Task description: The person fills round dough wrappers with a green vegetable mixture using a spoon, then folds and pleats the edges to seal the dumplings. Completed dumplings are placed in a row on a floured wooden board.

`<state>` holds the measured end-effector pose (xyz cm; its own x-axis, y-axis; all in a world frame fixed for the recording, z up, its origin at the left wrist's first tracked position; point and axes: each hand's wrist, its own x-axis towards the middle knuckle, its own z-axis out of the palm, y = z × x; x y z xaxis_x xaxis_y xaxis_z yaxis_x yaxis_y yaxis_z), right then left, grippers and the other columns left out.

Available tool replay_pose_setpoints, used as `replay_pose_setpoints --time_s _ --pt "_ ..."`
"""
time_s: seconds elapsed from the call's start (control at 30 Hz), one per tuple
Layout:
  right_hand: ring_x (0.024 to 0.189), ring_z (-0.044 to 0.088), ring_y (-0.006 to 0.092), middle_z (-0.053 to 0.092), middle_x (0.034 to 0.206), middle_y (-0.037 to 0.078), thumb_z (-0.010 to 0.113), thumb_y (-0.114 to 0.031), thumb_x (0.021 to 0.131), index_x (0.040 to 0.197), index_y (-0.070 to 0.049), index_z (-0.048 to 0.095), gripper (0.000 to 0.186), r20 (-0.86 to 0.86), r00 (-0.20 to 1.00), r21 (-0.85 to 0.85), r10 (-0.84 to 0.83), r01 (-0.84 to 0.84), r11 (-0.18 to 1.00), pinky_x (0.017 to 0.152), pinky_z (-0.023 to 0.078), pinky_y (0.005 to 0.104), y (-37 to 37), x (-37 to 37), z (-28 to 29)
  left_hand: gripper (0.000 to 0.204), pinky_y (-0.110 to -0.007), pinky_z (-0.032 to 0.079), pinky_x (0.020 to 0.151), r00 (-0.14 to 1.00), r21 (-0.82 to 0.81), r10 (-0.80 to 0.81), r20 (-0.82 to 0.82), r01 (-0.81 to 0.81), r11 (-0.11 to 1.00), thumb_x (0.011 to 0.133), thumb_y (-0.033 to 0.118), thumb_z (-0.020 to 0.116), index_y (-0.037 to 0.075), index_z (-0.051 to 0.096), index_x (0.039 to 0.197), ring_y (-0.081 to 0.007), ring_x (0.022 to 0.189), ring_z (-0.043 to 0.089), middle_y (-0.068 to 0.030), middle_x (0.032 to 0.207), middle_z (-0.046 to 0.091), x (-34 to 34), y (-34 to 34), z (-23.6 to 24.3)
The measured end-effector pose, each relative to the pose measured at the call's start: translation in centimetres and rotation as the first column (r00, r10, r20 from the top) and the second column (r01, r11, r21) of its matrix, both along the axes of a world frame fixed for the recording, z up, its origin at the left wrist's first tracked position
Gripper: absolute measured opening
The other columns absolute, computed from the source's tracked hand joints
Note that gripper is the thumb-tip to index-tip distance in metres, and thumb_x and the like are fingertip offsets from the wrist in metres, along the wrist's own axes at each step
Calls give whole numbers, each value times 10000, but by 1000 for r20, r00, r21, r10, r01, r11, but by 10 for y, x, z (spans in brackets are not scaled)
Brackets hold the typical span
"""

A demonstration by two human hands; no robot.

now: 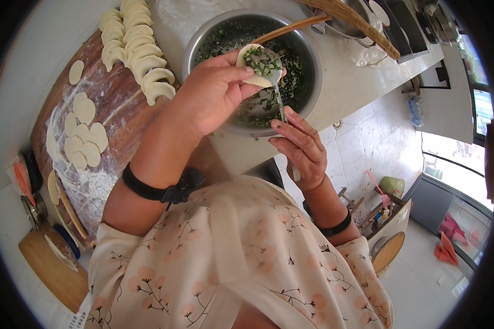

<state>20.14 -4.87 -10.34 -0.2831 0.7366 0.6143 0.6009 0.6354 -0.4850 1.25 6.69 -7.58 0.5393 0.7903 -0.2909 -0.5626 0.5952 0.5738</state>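
My left hand [215, 88] holds a round dumpling wrapper [254, 80] from beneath, above a steel bowl [316, 71]. Chopped green filling [262, 61] lies on the wrapper. Between the fingers of my right hand [304, 151] is the handle of a metal spoon [280, 100], its bowl end resting on the filling. More green filling [296, 77] covers the inside of the steel bowl. A wooden stick [292, 27] leans across the bowl's far rim, partly hidden behind the wrapper.
Left of the bowl, a floured wooden board [127, 104] carries rows of folded dumplings [142, 50] and several loose flat wrappers [85, 111]. A rolling pin [71, 213] lies at its near left edge. A thick wooden stick [362, 27] crosses pots at the back right.
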Motion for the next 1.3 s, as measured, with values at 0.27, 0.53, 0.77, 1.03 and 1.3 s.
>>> replay_pose_setpoints --time_s 0.27,0.53,0.77,1.03,1.3 --pt "1195 588 375 681 1121 141 682 22 760 834 33 687 75 31 997 -2 72 -72 997 977 537 398 -7 10 4 405 -375 461 1083 999 -33 17 -42 -18 999 942 -65 393 -135 403 1340 -343 1236 560 -273 1306 549 -1 -4 -8" --pt "1040 647 433 647 1035 237 474 72 935 895 62 575 109 -356 926 100 -128 174 980 877 563 465 1 14 25 405 -366 464 1091 1000 37 11 -20 -10 999 952 -60 431 -109 393 1352 -327 1230 568 -242 1333 535 -6 -4 -4" --pt "1011 656 404 644 1042 245 455 7 985 960 30 558 109 -634 772 -39 -48 30 999 893 546 455 5 -1 20 424 -340 499 1047 993 93 39 -115 -28 995 963 19 545 -45 421 1364 -279 1210 590 -167 1294 579 -1 -10 1" --pt "1008 655 401 640 1046 217 444 -71 1008 981 14 551 139 -346 936 49 -68 90 995 888 546 488 4 9 18 378 -335 496 1047 988 120 95 -124 -80 990 960 19 558 -32 475 1325 -279 1203 596 -155 1262 603 1 -13 2" --pt "1017 653 413 646 1034 216 498 51 949 962 38 534 41 -413 907 125 -86 149 981 854 562 473 8 17 23 340 -354 510 1026 991 108 50 -126 -36 993 955 -56 511 -37 504 1295 -249 1161 615 -136 1228 613 -2 -10 3"
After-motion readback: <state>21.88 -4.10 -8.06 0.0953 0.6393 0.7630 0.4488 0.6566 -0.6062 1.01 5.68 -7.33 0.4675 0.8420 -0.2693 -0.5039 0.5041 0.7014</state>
